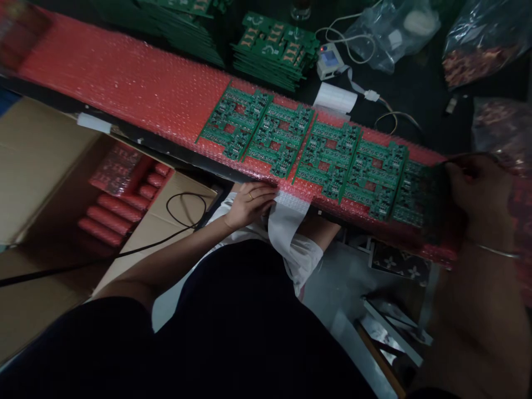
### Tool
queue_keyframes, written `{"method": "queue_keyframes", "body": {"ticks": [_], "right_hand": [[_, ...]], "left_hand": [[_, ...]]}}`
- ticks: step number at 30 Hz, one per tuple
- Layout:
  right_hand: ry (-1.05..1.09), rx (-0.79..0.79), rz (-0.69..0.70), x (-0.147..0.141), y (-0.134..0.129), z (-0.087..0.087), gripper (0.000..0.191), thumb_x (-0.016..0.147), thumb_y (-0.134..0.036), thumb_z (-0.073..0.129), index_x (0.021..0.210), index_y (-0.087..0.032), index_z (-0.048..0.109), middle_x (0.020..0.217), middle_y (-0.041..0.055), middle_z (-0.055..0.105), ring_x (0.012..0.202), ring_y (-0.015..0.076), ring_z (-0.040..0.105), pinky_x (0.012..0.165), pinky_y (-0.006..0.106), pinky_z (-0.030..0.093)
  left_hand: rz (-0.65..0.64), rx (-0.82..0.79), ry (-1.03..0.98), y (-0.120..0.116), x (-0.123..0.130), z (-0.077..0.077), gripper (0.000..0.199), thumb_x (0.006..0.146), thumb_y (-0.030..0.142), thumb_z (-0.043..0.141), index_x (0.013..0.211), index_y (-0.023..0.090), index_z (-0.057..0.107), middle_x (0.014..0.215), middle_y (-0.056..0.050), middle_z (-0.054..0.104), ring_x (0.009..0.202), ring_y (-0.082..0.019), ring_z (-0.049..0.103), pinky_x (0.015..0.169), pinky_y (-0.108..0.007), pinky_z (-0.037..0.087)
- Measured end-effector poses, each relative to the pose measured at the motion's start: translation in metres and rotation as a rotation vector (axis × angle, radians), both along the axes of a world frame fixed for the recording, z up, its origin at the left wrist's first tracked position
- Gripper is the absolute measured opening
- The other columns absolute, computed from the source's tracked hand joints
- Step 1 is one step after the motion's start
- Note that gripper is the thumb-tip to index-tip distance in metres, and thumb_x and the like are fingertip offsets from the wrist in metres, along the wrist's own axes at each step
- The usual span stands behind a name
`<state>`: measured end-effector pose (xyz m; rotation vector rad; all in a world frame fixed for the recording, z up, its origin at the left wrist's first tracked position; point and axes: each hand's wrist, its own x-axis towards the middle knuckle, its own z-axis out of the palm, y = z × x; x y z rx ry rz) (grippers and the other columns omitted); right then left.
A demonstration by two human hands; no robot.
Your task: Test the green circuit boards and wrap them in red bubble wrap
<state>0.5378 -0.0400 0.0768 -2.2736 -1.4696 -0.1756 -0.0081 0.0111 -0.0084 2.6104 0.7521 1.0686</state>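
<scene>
Several green circuit boards lie side by side on a long strip of red bubble wrap. At the strip's front edge rests my left hand, its fingers stretched out and its thumb hidden. Beside those fingertips a white paper strip hangs over the edge toward my lap. My right hand is at the strip's right end, dark and somewhat blurred. Its fingers are closed on the bubble wrap by the rightmost board, which is partly in shadow.
Behind the strip stand stacks of green boards, a white paper roll and a small device with cables. Plastic bags lie at the back right. An open cardboard box on the left holds red bubble-wrapped rolls.
</scene>
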Motion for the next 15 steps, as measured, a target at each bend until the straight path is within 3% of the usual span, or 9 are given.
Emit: {"method": "queue_keyframes", "body": {"ticks": [4,10,12,15], "right_hand": [[0.055,0.035,0.034,-0.002,0.000,0.002,0.017,0.076,-0.034,0.063,0.087,-0.025,0.071,0.087,0.0080,0.076,0.076,0.0250,0.070,0.075,0.040,0.055],[0.058,0.032,-0.033,0.000,0.001,-0.002,0.011,0.079,-0.037,0.068,0.083,-0.028,0.072,0.087,0.0117,0.077,0.080,0.0261,0.071,0.079,0.042,0.055],[0.063,0.022,-0.017,0.000,0.002,-0.002,0.010,0.081,-0.036,0.068,0.085,-0.028,0.072,0.090,0.0122,0.078,0.081,0.0270,0.071,0.080,0.043,0.056],[0.109,0.027,0.037,-0.003,0.001,0.002,0.011,0.083,-0.033,0.066,0.089,-0.025,0.072,0.095,0.0138,0.078,0.085,0.0267,0.072,0.083,0.042,0.056]], "left_hand": [[0.024,-0.068,0.034,0.002,0.001,-0.001,0.013,0.099,0.026,0.069,0.110,0.028,0.074,0.114,-0.003,0.081,0.114,-0.020,0.071,0.095,-0.039,0.054],[0.028,-0.004,0.002,-0.003,0.001,0.004,0.007,0.098,0.022,0.068,0.099,0.026,0.073,0.115,-0.003,0.081,0.113,-0.022,0.072,0.091,-0.041,0.057],[0.028,-0.091,0.028,-0.006,-0.002,0.017,0.007,0.099,0.025,0.066,0.096,0.026,0.073,0.114,-0.003,0.081,0.113,-0.023,0.073,0.092,-0.043,0.059],[0.079,-0.258,0.009,-0.009,0.001,0.055,0.012,0.100,0.031,0.064,0.094,0.027,0.073,0.115,-0.005,0.079,0.112,-0.023,0.072,0.096,-0.046,0.060]]}}
